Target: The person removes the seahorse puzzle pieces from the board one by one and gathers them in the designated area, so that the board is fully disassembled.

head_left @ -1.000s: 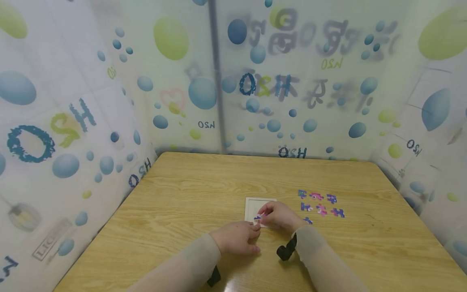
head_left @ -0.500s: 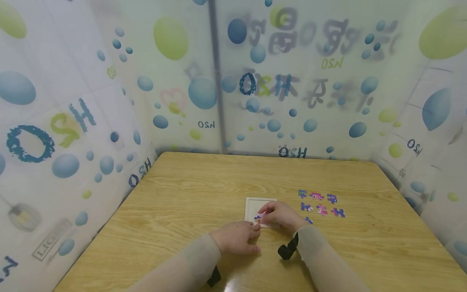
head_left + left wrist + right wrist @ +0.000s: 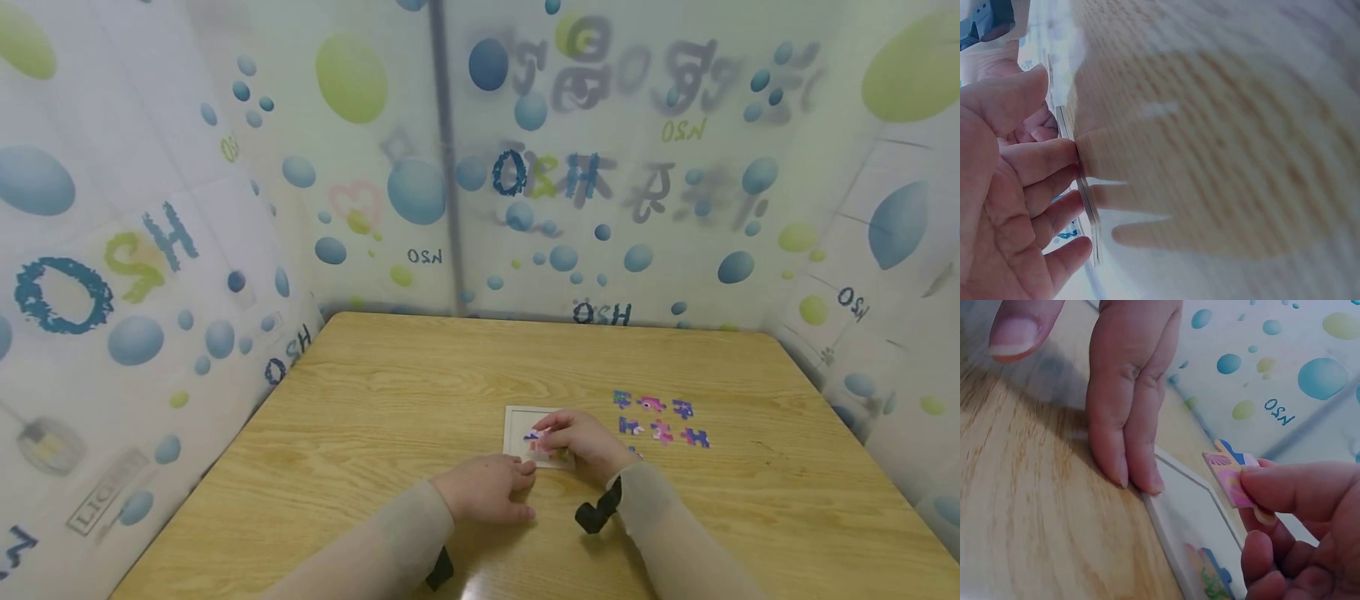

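A flat white puzzle tray (image 3: pixel 513 425) with a raised rim lies on the table. My right hand (image 3: pixel 585 440) is above it, pinching a pink, orange and blue jigsaw piece (image 3: pixel 1230 476) between thumb and fingers. The held piece is tilted and apart from the tray floor in the right wrist view. Another jigsaw piece (image 3: pixel 1211 575), with orange, green and blue on it, lies inside the tray near its front edge. My left hand (image 3: pixel 487 490) rests at the tray's near left, its loosely extended fingers (image 3: pixel 1060 153) touching the tray's edge.
To the right of the tray lie several loose jigsaw pieces (image 3: pixel 662 431) in rows, with one partly hidden behind my right wrist. Patterned curtains (image 3: pixel 375 208) surround the wooden table (image 3: pixel 390 383). A black wrist-camera mount (image 3: pixel 596 512) hangs by my right wrist.
My right hand has shifted slightly right, and the piece in it now shows more of its pink face. The piece lying in the tray has come into sight. My left hand has stayed still.
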Action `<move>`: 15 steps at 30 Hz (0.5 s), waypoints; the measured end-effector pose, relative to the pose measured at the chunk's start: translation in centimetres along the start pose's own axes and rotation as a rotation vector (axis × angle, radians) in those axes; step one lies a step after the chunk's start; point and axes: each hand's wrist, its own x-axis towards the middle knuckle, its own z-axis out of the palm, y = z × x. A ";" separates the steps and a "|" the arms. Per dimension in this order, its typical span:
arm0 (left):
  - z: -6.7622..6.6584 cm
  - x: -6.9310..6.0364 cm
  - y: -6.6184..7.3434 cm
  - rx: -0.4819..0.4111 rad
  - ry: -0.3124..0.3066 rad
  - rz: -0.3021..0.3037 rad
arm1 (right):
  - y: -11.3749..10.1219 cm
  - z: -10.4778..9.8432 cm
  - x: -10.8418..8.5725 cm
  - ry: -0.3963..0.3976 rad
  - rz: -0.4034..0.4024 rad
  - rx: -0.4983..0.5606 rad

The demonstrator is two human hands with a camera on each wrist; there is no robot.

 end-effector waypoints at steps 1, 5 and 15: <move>0.0 0.0 0.0 0.001 -0.002 -0.001 | 0.0 -0.1 0.0 0.002 -0.005 0.006; -0.1 0.0 0.0 0.005 -0.007 -0.001 | -0.3 -0.7 -0.5 0.016 -0.026 -0.014; 0.0 0.0 0.1 -0.030 -0.021 -0.029 | -0.3 -4.0 -2.1 0.022 -0.034 -0.076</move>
